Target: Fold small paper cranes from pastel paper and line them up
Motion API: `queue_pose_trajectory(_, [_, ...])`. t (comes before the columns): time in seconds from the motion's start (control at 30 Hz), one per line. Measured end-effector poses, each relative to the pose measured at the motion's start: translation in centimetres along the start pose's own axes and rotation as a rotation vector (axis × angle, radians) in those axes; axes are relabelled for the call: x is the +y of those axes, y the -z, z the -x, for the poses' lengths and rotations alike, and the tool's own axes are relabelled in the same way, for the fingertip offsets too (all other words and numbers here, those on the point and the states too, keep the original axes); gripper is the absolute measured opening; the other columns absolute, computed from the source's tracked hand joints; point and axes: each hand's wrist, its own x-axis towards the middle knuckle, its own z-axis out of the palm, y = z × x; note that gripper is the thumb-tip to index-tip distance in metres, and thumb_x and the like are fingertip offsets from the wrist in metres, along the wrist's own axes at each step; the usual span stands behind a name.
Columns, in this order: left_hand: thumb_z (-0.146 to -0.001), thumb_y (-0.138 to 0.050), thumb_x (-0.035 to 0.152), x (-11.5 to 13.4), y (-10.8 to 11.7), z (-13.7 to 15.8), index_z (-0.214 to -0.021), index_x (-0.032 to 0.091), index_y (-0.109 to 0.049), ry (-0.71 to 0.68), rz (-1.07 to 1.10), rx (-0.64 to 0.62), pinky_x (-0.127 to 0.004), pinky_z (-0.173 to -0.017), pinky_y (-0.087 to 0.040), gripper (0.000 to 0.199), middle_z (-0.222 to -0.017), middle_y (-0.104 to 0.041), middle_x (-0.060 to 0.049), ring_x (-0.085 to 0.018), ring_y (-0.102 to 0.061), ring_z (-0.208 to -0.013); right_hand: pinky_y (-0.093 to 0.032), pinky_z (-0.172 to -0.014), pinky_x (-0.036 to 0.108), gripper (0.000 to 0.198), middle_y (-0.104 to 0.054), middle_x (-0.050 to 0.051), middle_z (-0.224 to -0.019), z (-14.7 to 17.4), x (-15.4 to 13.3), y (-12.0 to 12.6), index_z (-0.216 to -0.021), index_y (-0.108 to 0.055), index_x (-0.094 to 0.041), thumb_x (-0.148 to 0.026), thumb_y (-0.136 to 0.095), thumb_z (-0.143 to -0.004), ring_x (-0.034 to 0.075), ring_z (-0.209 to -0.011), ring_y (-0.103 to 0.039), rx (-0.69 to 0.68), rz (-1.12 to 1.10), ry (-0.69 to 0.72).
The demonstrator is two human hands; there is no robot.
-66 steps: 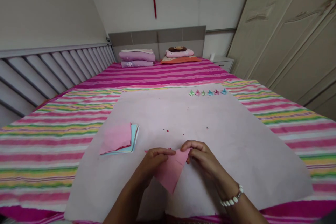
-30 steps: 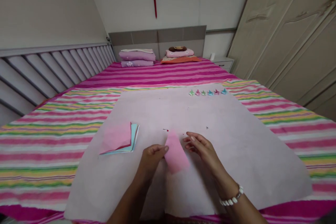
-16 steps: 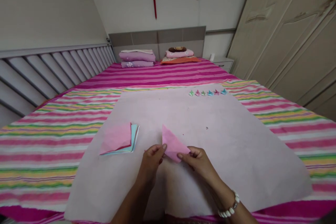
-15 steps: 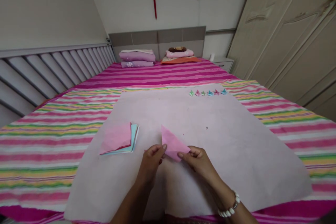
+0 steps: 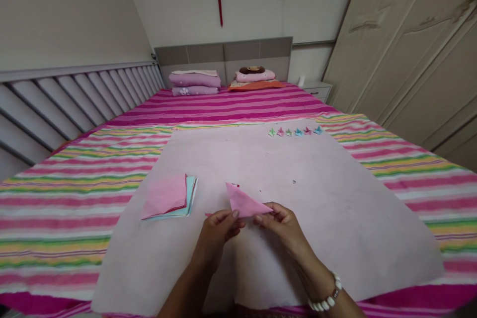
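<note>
A pink sheet of paper (image 5: pixel 245 202), folded into a triangle, is held up between my hands over the pale board. My left hand (image 5: pixel 219 226) pinches its lower left edge between thumb and fingers. At the right corner, my right hand (image 5: pixel 278 219) grips the paper the same way; a white beaded bracelet circles that wrist. A small pink tip, whose owner I cannot make out, shows beside my left fingers. To the left lies a stack of square paper (image 5: pixel 166 194), pink on top with red, light blue and white edges below.
The pale board (image 5: pixel 335 218) lies on a striped bedspread (image 5: pixel 421 179). Several small folded paper pieces (image 5: pixel 298 132) in green, pink and blue stand in a row at its far right. Tiny dark bits (image 5: pixel 294 182) are scattered on it. Folded bedding (image 5: pixel 195 82) sits by the headboard.
The pink paper has been folded over further, its lower corner no longer hanging down, and it looks flatter and narrower. A small red mark now shows behind it. Both hands keep their grip.
</note>
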Motion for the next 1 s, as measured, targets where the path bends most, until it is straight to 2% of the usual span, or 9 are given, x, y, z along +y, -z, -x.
queue_pose_trajectory(0.1, [-0.064, -0.077, 0.034, -0.4, 0.0, 0.1, -0.068, 0.016, -0.073, -0.158, -0.078, -0.040, -0.024, -0.068, -0.049, 0.020, -0.066, -0.071, -0.002, -0.014, -0.064, -0.068, -0.047, -0.057, 0.023, 0.029, -0.068, -0.001, -0.066, 0.3, -0.4, -0.1, -0.078, -0.071, -0.018, -0.027, -0.085, -0.054, 0.012, -0.058, -0.059, 0.050, -0.044, 0.052])
queue_pose_trajectory(0.27, [-0.061, -0.078, 0.025, -0.5, 0.0, 0.8, -0.066, 0.018, -0.075, -0.377, -0.209, -0.049, -0.026, -0.065, -0.050, 0.008, -0.067, -0.074, -0.002, -0.017, -0.065, -0.067, -0.047, -0.058, 0.021, 0.063, -0.069, -0.001, -0.083, 0.8, -1.0, -0.1, -0.114, -0.062, -0.025, -0.020, -0.084, -0.055, 0.010, -0.060, -0.058, 0.015, -0.121, 0.103])
queue_pose_trajectory(0.33, [-0.063, -0.077, 0.023, -0.4, 0.0, 1.0, -0.071, 0.019, -0.076, -0.415, -0.244, -0.047, -0.027, -0.068, -0.051, 0.009, -0.073, -0.075, -0.003, -0.019, -0.066, -0.071, -0.046, -0.057, 0.021, 0.066, -0.068, -0.002, -0.082, 0.9, -1.1, -0.2, -0.116, -0.060, -0.026, -0.019, -0.084, -0.055, 0.009, -0.059, -0.057, -0.017, -0.141, 0.073])
queue_pose_trajectory(0.47, [-0.065, -0.075, 0.021, -0.4, -0.1, 1.1, -0.071, 0.019, -0.074, -0.456, -0.272, -0.047, -0.027, -0.068, -0.051, 0.007, -0.071, -0.074, -0.003, -0.019, -0.066, -0.071, -0.046, -0.062, 0.023, 0.043, -0.067, -0.002, -0.072, 1.0, -0.8, -0.7, -0.096, -0.069, -0.022, -0.020, -0.084, -0.056, 0.012, -0.063, -0.058, -0.088, -0.147, 0.017])
queue_pose_trajectory(0.57, [-0.067, -0.073, 0.021, -0.7, -0.1, 1.0, -0.077, 0.018, -0.072, -0.457, -0.248, -0.083, -0.027, -0.067, -0.051, 0.010, -0.070, -0.072, -0.003, -0.018, -0.066, -0.070, -0.045, -0.063, 0.024, 0.021, -0.066, 0.000, -0.070, 1.0, -0.6, -0.9, -0.079, -0.072, -0.018, -0.024, -0.081, -0.061, 0.014, -0.066, -0.058, -0.127, -0.110, 0.054])
queue_pose_trajectory(0.67, [-0.071, -0.070, 0.021, -0.9, 0.1, 0.9, -0.083, 0.019, -0.070, -0.491, -0.306, -0.092, -0.027, -0.064, -0.052, 0.013, -0.071, -0.072, -0.002, -0.017, -0.066, -0.068, -0.044, -0.064, 0.024, 0.013, -0.066, 0.000, -0.071, 0.9, -0.7, -0.8, -0.071, -0.073, -0.018, -0.024, -0.080, -0.062, 0.014, -0.068, -0.057, -0.091, -0.047, 0.103])
queue_pose_trajectory(0.73, [-0.074, -0.066, 0.018, -0.9, 0.5, 0.9, -0.081, 0.019, -0.070, -0.646, -0.433, -0.050, -0.026, -0.065, -0.052, 0.008, -0.074, -0.073, -0.003, -0.017, -0.067, -0.071, -0.045, -0.068, 0.025, 0.021, -0.069, 0.002, -0.081, 0.8, -0.7, -0.7, -0.080, -0.074, -0.020, -0.022, -0.082, -0.060, 0.015, -0.074, -0.059, -0.062, -0.064, 0.071])
queue_pose_trajectory(0.87, [-0.079, -0.058, 0.008, -0.6, 1.7, 0.7, -0.088, 0.020, -0.069, -1.127, -0.733, 0.089, -0.029, -0.077, -0.050, 0.018, -0.090, -0.073, -0.005, -0.017, -0.067, -0.085, -0.047, -0.075, 0.029, 0.042, -0.069, 0.006, -0.103, 0.9, -0.4, -0.5, -0.104, -0.068, -0.023, -0.022, -0.079, -0.063, 0.019, -0.087, -0.062, -0.119, -0.289, -0.094])
queue_pose_trajectory(1.0, [-0.078, -0.059, 0.005, -0.2, 2.2, 0.6, -0.092, 0.019, -0.067, -1.395, -0.961, 0.241, -0.032, -0.077, -0.048, 0.021, -0.092, -0.073, -0.007, -0.018, -0.066, -0.086, -0.048, -0.064, 0.031, 0.035, -0.070, 0.011, -0.090, 1.0, 0.3, -0.6, -0.097, -0.069, -0.015, -0.043, -0.063, -0.079, 0.019, -0.070, -0.063, -0.284, -0.488, -0.268])
